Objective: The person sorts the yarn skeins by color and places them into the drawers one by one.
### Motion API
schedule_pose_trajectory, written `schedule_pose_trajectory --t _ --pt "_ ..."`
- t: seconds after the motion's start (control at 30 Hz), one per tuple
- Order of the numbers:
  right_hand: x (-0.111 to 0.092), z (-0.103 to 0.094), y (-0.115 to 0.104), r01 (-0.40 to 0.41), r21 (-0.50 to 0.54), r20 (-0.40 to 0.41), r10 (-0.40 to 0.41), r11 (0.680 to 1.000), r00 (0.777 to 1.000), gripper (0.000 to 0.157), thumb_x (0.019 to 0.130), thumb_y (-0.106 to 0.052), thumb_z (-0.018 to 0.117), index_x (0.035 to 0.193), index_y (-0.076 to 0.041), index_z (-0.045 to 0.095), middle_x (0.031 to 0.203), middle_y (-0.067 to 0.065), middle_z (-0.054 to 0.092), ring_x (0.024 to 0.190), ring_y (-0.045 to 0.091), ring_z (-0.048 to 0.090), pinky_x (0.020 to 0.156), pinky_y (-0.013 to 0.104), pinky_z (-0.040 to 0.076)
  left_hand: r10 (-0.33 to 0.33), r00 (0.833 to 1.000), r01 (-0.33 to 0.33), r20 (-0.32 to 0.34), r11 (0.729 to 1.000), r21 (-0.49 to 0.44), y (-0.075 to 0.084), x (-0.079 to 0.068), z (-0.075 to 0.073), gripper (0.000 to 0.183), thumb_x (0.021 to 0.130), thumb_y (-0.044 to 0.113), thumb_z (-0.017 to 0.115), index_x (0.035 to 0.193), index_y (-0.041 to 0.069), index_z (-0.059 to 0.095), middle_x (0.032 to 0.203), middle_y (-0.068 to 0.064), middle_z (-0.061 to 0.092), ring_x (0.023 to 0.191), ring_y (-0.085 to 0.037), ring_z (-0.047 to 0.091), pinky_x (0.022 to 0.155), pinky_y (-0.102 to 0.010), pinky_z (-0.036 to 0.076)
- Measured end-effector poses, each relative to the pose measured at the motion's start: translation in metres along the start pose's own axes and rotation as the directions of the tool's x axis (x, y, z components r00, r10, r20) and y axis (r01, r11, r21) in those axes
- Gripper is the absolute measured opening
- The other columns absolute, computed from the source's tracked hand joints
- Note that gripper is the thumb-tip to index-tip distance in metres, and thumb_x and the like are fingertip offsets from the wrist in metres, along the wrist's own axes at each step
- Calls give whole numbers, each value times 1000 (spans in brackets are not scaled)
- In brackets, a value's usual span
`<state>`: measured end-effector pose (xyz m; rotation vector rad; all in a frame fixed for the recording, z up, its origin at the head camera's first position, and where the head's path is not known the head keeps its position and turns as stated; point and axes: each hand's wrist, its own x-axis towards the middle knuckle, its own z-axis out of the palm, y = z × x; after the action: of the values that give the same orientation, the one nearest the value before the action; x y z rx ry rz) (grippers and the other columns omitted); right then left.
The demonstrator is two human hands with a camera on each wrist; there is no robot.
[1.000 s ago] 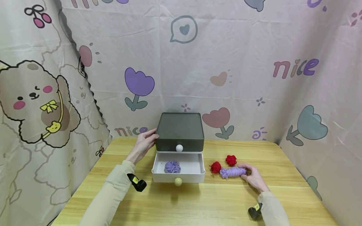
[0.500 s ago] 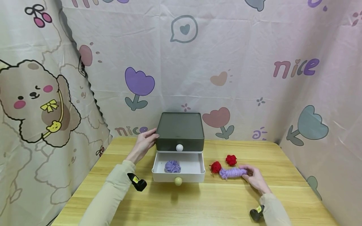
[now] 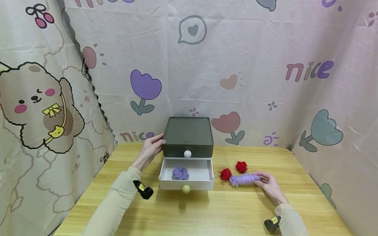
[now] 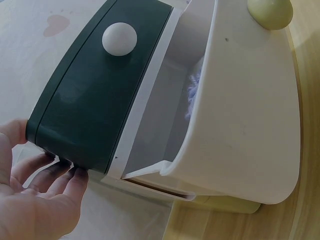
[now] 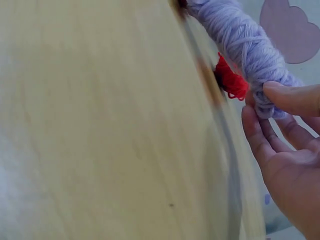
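Risk, head view: right hand [image 3: 270, 187] pinches only the end of the purple yarn skein [image 3: 244, 179] on the table [image 3: 206, 209] beside two red yarn balls [image 3: 225, 174]; it could unravel or knock them. Left wrist view: left hand [image 4: 35, 200] lies flat-fingered against the drawer box [image 4: 100, 95], white drawer [image 4: 240, 115] open; it may slide. Right wrist view: fingers [image 5: 290, 97] clamp the skein tip. Compared with earlier, right hand sits slightly further right.

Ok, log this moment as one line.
left hand: steadies drawer box | right hand: pinches purple yarn skein | lower drawer: open
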<state>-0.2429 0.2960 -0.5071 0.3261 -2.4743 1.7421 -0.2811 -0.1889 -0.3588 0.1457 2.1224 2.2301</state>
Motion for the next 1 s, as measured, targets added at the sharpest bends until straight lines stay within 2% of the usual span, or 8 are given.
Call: schedule_pose_trajectory --t 0.1,0.17,0.33,0.53,0.77,1.0 --pt "0 -3 0 -14 49 10 13 999 1000 40 79 -3 62 114 11 51 100 -11 62 86 -1 60 73 15 50 1 1000 -1 1 1000 3 0 0 0 55 88 13 53 138 9 32 148 -11 21 133 -24 27 109 -40 25" --pt "0 -6 -1 -25 98 30 22 995 999 41 79 -2 61 116 11 48 99 -15 61 87 -1 61 74 16 51 2 1000 -2 2 1000 1 0 0 0 55 88 13 53 138 9 32 148 -11 21 133 -24 27 109 -40 24" --pt "-1 -11 -4 -57 228 73 41 972 997 42 81 -2 59 118 12 45 102 -13 62 91 2 62 78 19 51 4 1000 -4 5 1000 -6 0 0 0 55 88 13 53 139 9 31 148 -11 20 133 -24 26 110 -40 24" --pt "-3 -15 -11 -82 308 98 55 948 994 40 83 -3 58 118 10 46 104 -9 61 92 6 62 83 22 50 5 1000 -5 7 1000 -12 0 0 0 56 88 13 53 139 9 32 148 -11 20 133 -23 26 110 -40 24" --pt "-4 -15 -17 -43 488 160 -41 872 986 29 85 7 48 113 1 54 106 -1 61 94 13 62 89 23 48 3 1000 -3 7 1000 -4 0 -1 0 55 88 13 53 139 9 31 149 -11 19 134 -24 25 110 -41 23" --pt "-1 -12 -30 6 607 182 -147 794 972 32 86 14 40 111 2 55 108 5 60 96 18 63 90 26 47 -1 1000 1 2 1000 0 0 -1 0 55 88 14 53 139 9 31 148 -13 20 134 -25 26 110 -41 24"
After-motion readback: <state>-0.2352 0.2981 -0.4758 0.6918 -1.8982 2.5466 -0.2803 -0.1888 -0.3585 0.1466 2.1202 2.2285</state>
